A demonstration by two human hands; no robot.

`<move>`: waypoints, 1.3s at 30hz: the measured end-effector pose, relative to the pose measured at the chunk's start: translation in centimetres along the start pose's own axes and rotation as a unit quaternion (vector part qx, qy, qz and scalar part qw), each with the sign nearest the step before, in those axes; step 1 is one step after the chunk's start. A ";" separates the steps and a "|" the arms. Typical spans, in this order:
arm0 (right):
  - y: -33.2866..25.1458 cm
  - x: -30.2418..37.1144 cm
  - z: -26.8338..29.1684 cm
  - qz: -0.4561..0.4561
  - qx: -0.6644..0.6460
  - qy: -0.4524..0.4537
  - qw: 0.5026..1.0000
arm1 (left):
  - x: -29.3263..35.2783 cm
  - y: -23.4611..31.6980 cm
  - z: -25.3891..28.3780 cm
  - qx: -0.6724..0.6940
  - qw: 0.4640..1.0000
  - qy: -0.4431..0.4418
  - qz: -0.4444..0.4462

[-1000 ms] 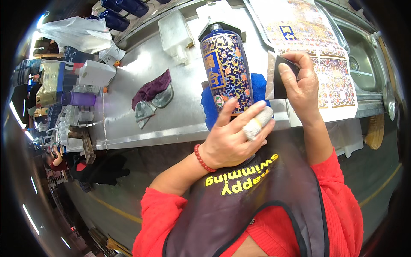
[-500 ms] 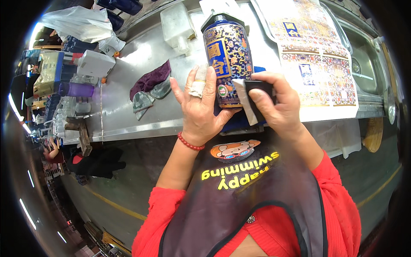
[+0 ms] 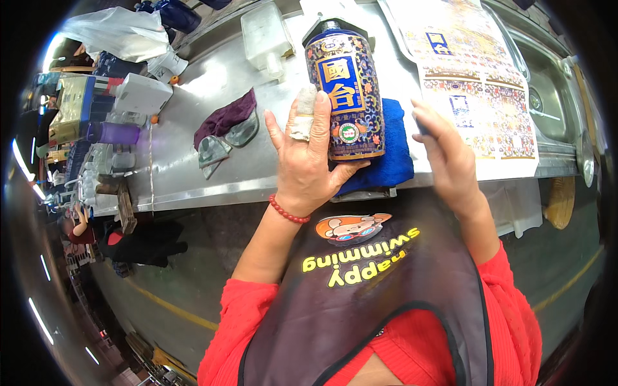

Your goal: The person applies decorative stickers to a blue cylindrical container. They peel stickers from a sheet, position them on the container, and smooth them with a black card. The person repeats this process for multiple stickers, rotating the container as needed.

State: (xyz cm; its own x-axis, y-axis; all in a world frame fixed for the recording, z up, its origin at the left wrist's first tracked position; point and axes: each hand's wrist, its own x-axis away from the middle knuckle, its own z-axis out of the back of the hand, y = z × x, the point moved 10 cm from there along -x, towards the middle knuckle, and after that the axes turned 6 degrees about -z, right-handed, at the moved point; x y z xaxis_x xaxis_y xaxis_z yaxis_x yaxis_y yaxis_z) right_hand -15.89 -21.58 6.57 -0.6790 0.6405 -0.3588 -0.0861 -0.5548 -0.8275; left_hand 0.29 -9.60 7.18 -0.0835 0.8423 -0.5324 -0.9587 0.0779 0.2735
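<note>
A dark blue bottle [image 3: 349,132] with a colourful floral label and a blue-and-gold panel lies tilted on a folded blue towel [image 3: 398,138]. My left hand [image 3: 301,154] rests along its left side, one fingertip over the label and the thumb by the base, holding it. Pale wrapping covers one finger, and red beads circle the wrist. Off to the bottle's right, my right hand [image 3: 450,151] is blurred, its fingers curled over a black block [image 3: 422,126] that is mostly hidden. Sheets of matching printed labels [image 3: 473,96] lie beyond that hand.
On the metal table [image 3: 187,164], a purple cloth [image 3: 228,116] and clear plastic pieces [image 3: 243,132] lie left of the bottle. A clear container [image 3: 265,42] stands behind. A sink [image 3: 547,103] is far right; boxes [image 3: 141,96] and a plastic bag [image 3: 119,35] are far left.
My right hand has moved right, off the bottle, with the black block. The bottle has rolled so its blue panel faces up more, and more blue towel shows.
</note>
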 end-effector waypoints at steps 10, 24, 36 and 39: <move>-3.2 3.5 -5.1 0.088 0.210 -0.101 0.968 | 0.3 -0.1 -0.4 0.010 1.000 0.010 -0.011; -2.3 3.4 -4.8 0.049 0.199 -0.088 0.975 | 0.6 -0.5 -1.0 0.038 0.999 -0.008 0.003; -2.3 2.4 -4.5 0.042 0.177 -0.087 0.979 | 0.9 -1.0 -1.2 0.049 0.999 0.009 0.001; -2.1 2.1 -4.7 0.044 0.178 -0.090 0.979 | 0.9 -0.9 -1.2 0.058 0.998 0.011 -0.003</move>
State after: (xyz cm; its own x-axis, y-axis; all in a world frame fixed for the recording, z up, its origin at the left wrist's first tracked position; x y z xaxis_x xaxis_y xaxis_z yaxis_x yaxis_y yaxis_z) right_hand -13.67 -16.59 5.53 -0.8101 0.4956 -0.3133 -0.2479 -0.7738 -0.5830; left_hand 0.79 -9.52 5.52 -0.0850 0.8296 -0.5519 -0.9213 0.1456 0.3607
